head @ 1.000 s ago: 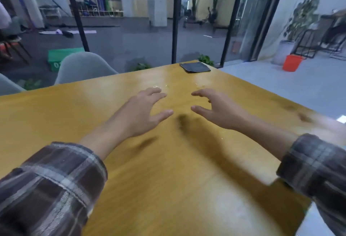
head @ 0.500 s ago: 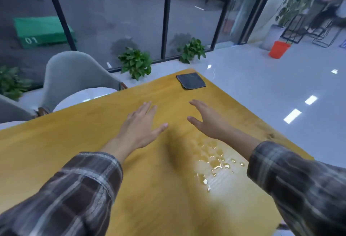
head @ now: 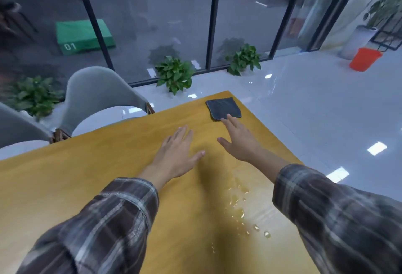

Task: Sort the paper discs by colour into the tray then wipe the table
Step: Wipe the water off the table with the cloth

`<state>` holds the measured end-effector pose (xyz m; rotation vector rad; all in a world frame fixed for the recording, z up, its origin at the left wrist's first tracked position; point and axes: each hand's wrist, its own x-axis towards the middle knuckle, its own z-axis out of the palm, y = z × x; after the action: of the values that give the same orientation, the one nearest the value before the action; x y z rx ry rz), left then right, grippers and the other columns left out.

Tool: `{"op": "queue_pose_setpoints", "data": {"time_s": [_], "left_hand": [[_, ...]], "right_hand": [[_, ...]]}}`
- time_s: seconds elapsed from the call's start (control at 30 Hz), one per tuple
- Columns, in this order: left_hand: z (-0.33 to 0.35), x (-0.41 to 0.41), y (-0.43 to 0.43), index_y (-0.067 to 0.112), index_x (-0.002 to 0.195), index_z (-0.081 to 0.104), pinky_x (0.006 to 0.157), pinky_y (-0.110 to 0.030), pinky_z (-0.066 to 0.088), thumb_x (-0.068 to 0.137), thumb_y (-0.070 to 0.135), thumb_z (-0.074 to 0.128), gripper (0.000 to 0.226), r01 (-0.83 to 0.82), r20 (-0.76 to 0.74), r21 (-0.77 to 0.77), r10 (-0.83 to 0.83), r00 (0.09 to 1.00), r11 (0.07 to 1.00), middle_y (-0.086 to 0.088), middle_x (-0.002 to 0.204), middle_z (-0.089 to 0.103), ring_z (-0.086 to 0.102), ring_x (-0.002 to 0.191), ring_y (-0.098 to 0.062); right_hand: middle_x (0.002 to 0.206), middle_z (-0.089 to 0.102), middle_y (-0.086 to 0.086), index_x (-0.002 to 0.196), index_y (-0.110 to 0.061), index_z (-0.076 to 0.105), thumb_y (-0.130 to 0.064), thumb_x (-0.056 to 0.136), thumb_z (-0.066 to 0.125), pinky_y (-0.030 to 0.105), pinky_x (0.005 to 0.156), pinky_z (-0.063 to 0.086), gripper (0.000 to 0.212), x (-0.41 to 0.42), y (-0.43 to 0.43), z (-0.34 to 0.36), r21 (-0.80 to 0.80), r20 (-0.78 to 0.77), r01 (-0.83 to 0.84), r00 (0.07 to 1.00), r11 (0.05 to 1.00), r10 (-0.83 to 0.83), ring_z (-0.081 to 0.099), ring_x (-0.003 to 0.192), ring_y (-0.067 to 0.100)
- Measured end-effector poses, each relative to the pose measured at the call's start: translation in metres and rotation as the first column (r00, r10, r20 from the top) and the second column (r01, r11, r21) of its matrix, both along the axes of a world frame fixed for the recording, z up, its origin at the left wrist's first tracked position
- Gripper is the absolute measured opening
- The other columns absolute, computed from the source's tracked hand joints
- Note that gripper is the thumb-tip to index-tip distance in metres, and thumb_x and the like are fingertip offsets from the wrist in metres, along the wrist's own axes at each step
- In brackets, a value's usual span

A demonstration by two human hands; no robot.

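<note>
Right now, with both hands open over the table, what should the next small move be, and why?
Probably pinch the near edge of the cloth with the right hand and draw it back. That hand's straight fingers reach the cloth at the far corner of the table, while water drops lie unwiped nearer the person. The left hand is open and holds nothing.

We find the cloth [head: 223, 107] at the table's [head: 76, 182] far right corner, our right hand [head: 239, 141] just before it, our left hand [head: 176, 154] left of that, and droplets [head: 239, 214] nearer, by the right edge.
</note>
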<state>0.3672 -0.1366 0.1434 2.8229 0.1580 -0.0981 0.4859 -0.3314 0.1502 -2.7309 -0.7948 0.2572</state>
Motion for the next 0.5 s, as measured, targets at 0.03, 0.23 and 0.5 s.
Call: {"op": "queue_pose_setpoints", "data": {"time_s": [0.03,0.23,0.5], "left_hand": [[-0.001,0.013,-0.005,0.017,0.166,0.012,0.13,-0.044,0.012,0.102,0.067,0.038,0.085,-0.027,0.011,-0.001,0.027,1.0,1.0,-0.005,0.175,0.002,0.003,0.161,-0.022],[-0.013,0.072,-0.027,0.018,0.166,0.01,0.13,-0.044,0.008,0.102,0.066,0.039,0.085,-0.154,-0.006,-0.048,0.154,0.988,0.987,-0.002,0.175,-0.001,-0.001,0.161,-0.019],[-0.053,0.123,-0.001,0.02,0.166,0.006,0.13,-0.042,0.008,0.102,0.067,0.038,0.086,-0.242,-0.133,-0.022,0.237,0.962,0.97,-0.001,0.175,-0.002,-0.003,0.161,-0.02]], "right_hand": [[0.172,0.002,0.0,0.163,-0.019,0.016,-0.045,0.106,0.048,0.042,0.124,0.017,0.071,0.017,0.0,-0.002,-0.001,0.015,-0.018,1.0,1.0,0.018,0.004,0.158,0.021],[0.172,0.007,0.004,0.162,-0.018,0.019,-0.044,0.105,0.05,0.047,0.126,0.017,0.07,0.095,0.004,-0.024,-0.016,-0.005,-0.099,0.995,0.995,0.099,0.004,0.159,0.024],[0.172,0.002,0.007,0.163,-0.021,0.018,-0.045,0.105,0.047,0.054,0.125,0.013,0.069,0.172,0.031,-0.061,-0.111,-0.118,-0.106,0.989,0.988,0.093,0.0,0.158,0.029]]}}
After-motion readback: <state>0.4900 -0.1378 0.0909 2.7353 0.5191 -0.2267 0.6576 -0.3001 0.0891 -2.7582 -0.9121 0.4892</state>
